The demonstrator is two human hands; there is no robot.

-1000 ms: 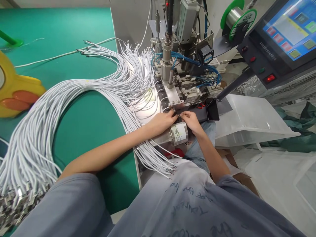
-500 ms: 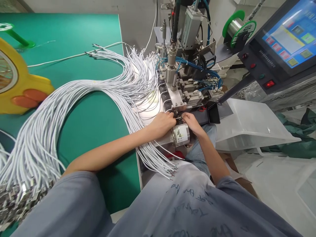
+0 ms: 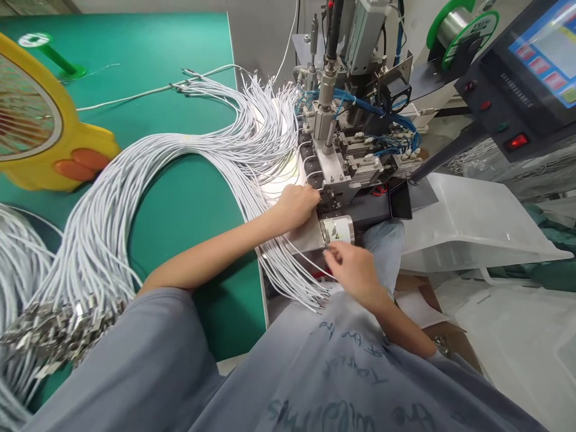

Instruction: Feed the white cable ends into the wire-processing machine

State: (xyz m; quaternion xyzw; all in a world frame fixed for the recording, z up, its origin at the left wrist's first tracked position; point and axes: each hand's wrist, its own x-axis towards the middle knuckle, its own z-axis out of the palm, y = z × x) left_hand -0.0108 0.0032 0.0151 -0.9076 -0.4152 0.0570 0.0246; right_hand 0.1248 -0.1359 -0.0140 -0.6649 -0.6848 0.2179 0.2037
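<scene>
My left hand (image 3: 297,207) rests at the front edge of the soldering machine (image 3: 330,156), its fingers curled closed at the row of small clamps. What they hold is hidden behind the knuckles. Lower down, beside a labelled metal cylinder (image 3: 338,229), my right hand (image 3: 353,270) is bent into a pinch, slightly blurred; anything between the fingertips is too small to make out. White cables (image 3: 216,159) run in a thick bundle across the bench and under my left forearm. Their stripped ends (image 3: 320,298) hang over the edge near my right hand.
A yellow fan (image 3: 85,144) and a green spool (image 3: 56,57) stand on the green bench mat (image 3: 171,198). A control screen (image 3: 546,57) and a solder wire reel (image 3: 459,30) are at upper right. White plastic bins (image 3: 477,222) sit to the right.
My right hand has moved away from the machine front, down toward my lap beside the metal cylinder. My left hand stays at the machine. The whole view has shifted slightly.
</scene>
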